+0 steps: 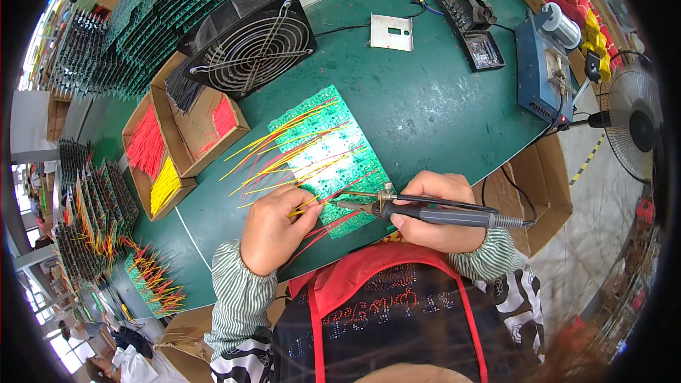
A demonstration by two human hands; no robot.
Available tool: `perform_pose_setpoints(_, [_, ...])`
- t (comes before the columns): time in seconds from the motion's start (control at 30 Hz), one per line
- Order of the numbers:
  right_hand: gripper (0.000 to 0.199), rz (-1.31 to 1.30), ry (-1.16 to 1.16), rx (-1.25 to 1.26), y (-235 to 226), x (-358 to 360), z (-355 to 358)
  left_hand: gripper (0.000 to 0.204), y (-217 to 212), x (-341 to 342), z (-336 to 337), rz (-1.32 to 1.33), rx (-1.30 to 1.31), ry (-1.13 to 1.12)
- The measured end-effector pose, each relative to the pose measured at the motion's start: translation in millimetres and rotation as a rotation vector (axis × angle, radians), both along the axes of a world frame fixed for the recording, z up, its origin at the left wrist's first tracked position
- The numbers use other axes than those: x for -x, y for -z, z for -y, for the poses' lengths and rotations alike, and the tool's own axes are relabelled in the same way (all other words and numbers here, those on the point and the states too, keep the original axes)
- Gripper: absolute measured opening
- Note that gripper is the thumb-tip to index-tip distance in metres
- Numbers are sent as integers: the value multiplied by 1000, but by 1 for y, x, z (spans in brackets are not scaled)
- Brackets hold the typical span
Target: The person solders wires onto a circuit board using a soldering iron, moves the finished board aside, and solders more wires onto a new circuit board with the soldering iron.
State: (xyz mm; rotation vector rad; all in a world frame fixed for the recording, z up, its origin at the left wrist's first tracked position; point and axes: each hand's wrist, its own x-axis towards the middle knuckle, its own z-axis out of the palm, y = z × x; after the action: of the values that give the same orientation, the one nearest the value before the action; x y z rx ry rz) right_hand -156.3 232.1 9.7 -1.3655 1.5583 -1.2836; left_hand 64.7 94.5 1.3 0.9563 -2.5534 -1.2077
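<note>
Head view has us right in close: our left hand [273,225] pinches a yellow wire [305,206] between thumb and fingers, our right hand [436,235] wraps round a soldering iron [440,215], its tip hovering at the near part of the green circuit board [346,136]! Touching or not, we can't tell. That board lies flat on the green worktop [447,120], crossed by red and yellow strands [305,150] trailing off leftward. Further left, we spot a cardboard tray [216,152] of sorted wires, with a black fan [259,50] just beyond; over on the right, a blue machine [540,78] carrying a spool [564,26]
</note>
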Motion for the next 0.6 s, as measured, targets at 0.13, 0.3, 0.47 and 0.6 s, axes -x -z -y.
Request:
perform_pose_setpoints(0.13, [17, 23, -7, -27, 2, 0, 2, 10, -2, 2, 0, 41, -10, -13])
perform_pose_setpoints(0.3, [17, 2, -18, 1, -4, 4, 4, 10, -3, 3, 0, 36, -2, -16])
perform_pose_setpoints(0.47, [16, -29, -6, 39, -6, 9, -1, 9, -10, -1, 1, 30, 83, -35])
perform_pose_setpoints(0.6, [16, -22, 18, -9, -7, 14, -8, 8, -42, -13, 14, 154, 560, -363])
